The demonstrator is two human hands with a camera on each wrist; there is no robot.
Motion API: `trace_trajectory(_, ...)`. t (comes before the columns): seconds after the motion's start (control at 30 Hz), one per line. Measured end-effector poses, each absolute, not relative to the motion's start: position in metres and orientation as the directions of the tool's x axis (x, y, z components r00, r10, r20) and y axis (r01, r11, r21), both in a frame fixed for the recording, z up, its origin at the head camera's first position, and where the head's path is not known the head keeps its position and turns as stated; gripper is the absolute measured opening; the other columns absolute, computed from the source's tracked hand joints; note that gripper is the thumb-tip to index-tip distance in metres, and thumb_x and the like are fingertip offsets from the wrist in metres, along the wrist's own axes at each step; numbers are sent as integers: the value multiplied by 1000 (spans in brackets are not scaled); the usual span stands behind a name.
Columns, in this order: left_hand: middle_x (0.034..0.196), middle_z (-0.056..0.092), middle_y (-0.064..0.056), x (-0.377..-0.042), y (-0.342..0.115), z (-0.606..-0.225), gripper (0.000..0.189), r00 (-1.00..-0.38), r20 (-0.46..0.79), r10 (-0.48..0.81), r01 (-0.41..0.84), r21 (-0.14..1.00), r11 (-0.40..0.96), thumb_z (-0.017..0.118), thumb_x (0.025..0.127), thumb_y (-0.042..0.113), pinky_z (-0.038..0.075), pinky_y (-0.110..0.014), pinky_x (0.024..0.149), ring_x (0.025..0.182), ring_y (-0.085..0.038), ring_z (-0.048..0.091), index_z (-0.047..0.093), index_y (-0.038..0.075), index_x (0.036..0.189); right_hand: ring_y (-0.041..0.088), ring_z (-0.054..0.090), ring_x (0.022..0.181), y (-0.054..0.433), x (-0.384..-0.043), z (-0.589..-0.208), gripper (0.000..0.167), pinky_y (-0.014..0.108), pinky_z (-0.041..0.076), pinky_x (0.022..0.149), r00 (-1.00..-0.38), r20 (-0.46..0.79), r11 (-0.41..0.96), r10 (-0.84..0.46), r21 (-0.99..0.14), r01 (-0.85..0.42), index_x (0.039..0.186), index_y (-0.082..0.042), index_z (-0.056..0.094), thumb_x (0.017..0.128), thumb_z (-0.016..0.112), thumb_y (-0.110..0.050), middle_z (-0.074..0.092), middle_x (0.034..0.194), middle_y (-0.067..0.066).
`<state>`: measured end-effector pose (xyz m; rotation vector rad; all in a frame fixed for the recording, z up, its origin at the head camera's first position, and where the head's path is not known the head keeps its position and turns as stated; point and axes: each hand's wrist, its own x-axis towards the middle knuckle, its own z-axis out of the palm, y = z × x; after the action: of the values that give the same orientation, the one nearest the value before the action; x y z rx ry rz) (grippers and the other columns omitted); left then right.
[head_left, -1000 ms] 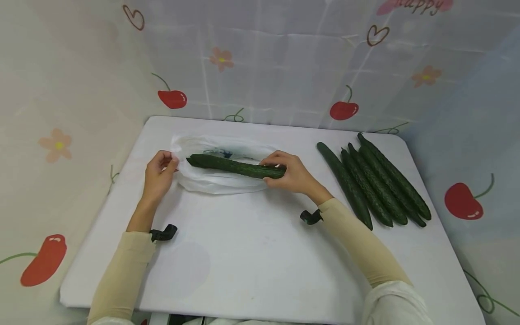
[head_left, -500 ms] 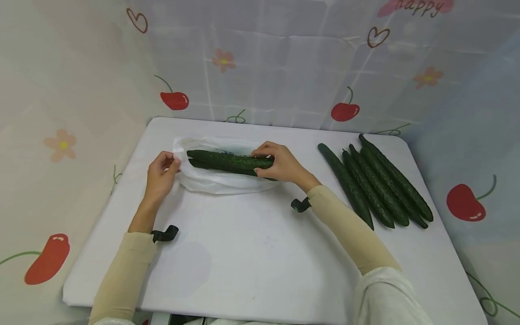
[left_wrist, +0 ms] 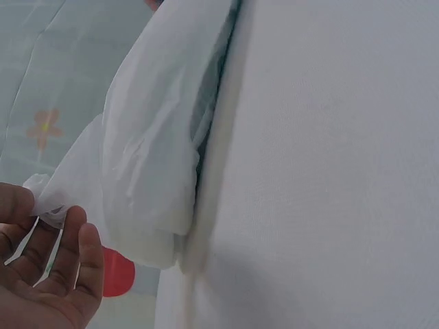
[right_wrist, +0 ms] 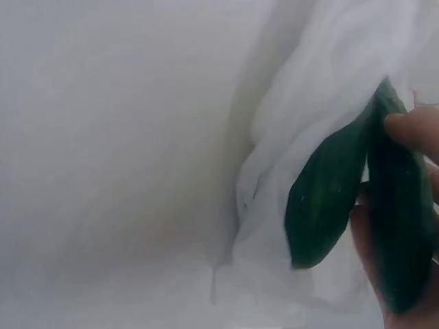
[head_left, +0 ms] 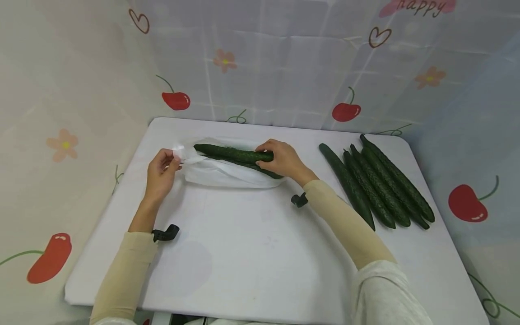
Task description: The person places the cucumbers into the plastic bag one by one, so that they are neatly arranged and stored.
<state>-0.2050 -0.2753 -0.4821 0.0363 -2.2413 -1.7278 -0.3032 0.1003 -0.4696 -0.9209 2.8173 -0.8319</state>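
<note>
A white plastic bag (head_left: 227, 177) lies at the middle back of the table, with two long green cucumbers inside its open top. My right hand (head_left: 284, 159) grips the right end of the upper cucumber (head_left: 231, 152). The lower cucumber (head_left: 266, 171) rests alongside it, partly covered by the bag's folds. In the right wrist view, the gripped cucumber (right_wrist: 398, 219) lies between thumb and fingers, and the other cucumber (right_wrist: 326, 195) angles away on the bag. My left hand (head_left: 161, 174) pinches the left edge of the bag; the left wrist view shows the bunched plastic (left_wrist: 53, 214) between thumb and fingertips.
Several cucumbers (head_left: 375, 189) lie side by side at the right of the white table (head_left: 243, 262). A printed curtain (head_left: 276, 67) with cherries and flowers hangs behind the table's back edge. A black wrist camera (head_left: 165, 232) sits on the left wrist.
My right hand has moved left with its cucumber, then slightly back right, bringing it over the bag beside the lower one. The bag's left end is now pulled narrower. The left hand stays nearly still.
</note>
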Motion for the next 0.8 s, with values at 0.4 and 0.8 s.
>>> trace_trajectory(0.4, 106, 63, 7, -202, -280, -483, 24, -947, 243, -209, 182, 945, 271, 58, 110, 12, 57, -10, 86, 98, -3, 66, 60, -10, 122, 27, 70, 127, 114, -309, -478, 42, 51, 54, 112, -820, 18, 682, -572, -545, -488, 143, -15, 67, 108, 66, -38, 73, 139, 6)
trace_trajectory(0.8, 107, 64, 6, -202, -278, -485, 25, -952, 227, -207, 168, 950, 264, 58, 111, 14, 57, -11, 87, 98, -3, 66, 61, -9, 122, 29, 69, 124, 156, -296, -476, 34, 52, 55, 109, -837, 145, 675, -527, -528, -516, 142, -15, 69, 113, 55, -25, 73, 140, 6)
